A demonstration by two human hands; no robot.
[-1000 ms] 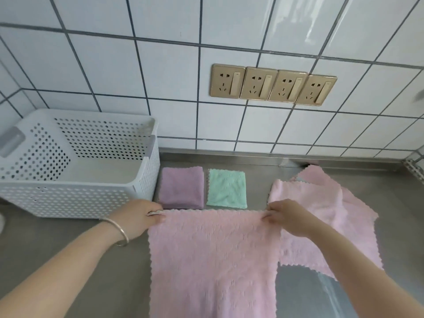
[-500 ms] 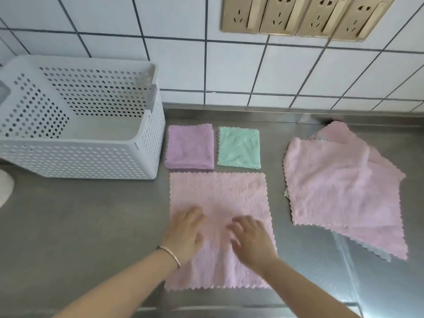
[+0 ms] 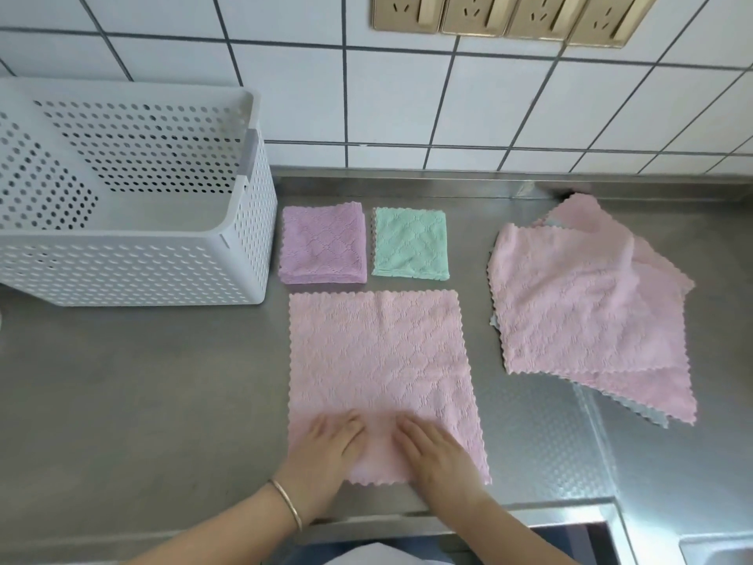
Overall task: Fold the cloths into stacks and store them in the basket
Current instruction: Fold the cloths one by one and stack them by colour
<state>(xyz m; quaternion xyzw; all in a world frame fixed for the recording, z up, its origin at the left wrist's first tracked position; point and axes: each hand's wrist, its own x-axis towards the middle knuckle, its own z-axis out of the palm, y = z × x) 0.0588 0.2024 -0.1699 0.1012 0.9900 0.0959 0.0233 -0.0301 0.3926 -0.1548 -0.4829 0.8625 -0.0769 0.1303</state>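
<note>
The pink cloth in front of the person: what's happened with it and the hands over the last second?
Both hands let go of the pink cloth's far corners; it now lies flat. The left hand and right hand slid toward its near edge, pressing flat. The folded purple cloth, green cloth, pink pile and basket stayed.

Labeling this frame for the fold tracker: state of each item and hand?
pink cloth: spread flat, unfolded
purple stack: folded, on counter
green cloth: folded, on counter
pink pile: unfolded, loosely overlapped
basket: upright, no cloths visible inside
left hand: flat on pink cloth
right hand: flat on pink cloth
</note>
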